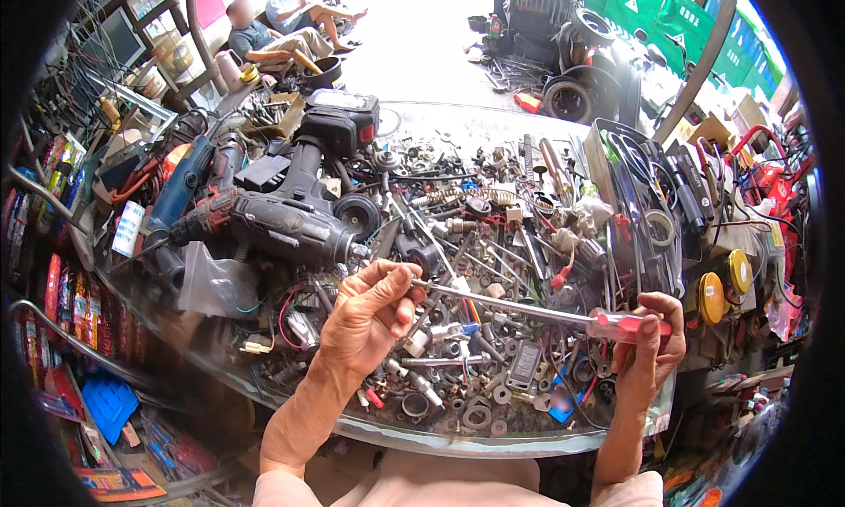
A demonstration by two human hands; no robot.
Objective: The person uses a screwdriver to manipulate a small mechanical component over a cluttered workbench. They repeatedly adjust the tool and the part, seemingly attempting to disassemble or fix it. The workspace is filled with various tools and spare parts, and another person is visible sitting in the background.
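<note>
A long screwdriver (519, 307) with a translucent red handle lies almost level above the cluttered tabletop, its shaft pointing left. My right hand (650, 349) is closed round the handle, the thumb pressed along it. At the other end, my left hand (363, 320) pinches thumb and fingers together by the shaft's tip. Something small and metallic shows there, too small to name. Beneath both hands spreads a dense heap of loose metal parts (475, 416), with washers, bolts, springs and wires among them. A black cordless drill (286, 230) rests beyond my left hand.
A blue power tool (183, 186) and a clear plastic bag (216, 282) lie at the left. On the right stands a tray (607, 128) of cables and tools, with yellow round containers (711, 297) beyond. Two people (264, 45) sit in the background near tyres (570, 99).
</note>
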